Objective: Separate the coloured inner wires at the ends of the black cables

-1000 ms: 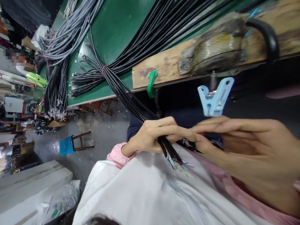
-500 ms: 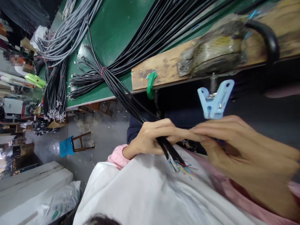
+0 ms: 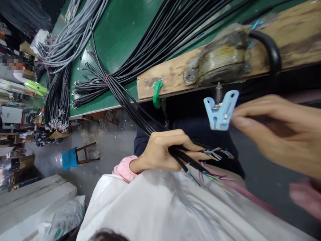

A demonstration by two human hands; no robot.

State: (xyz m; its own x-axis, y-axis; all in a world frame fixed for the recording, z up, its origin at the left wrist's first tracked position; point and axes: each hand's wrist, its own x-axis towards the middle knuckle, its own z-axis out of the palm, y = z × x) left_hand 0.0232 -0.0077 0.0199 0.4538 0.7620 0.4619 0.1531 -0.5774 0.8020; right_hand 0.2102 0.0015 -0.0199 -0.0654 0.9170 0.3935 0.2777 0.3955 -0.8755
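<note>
My left hand (image 3: 163,150) is closed around a few black cables (image 3: 130,103) that run down from a tied bundle on the green table (image 3: 120,33). Their stripped ends fan out into thin coloured wires (image 3: 215,154) just past my fingers, over my lap. My right hand (image 3: 276,134) is blurred. Its fingers are stretched out with a gap above the thumb, the fingertips touching or just short of a light-blue plastic clip (image 3: 220,112). I see nothing in it. The clip hangs under a worn wooden board (image 3: 170,75) at the table edge.
Many black cables (image 3: 175,23) and grey cables (image 3: 72,36) lie across the table. A green hook (image 3: 156,93) hangs from the board. A white cloth (image 3: 150,207) covers my lap. On the floor are a blue stool (image 3: 75,155) and white sacks (image 3: 37,201).
My right hand has let go of the wire ends and moved up and right to the blue clip. The left hand keeps its grip and the coloured wires now fan out freely.
</note>
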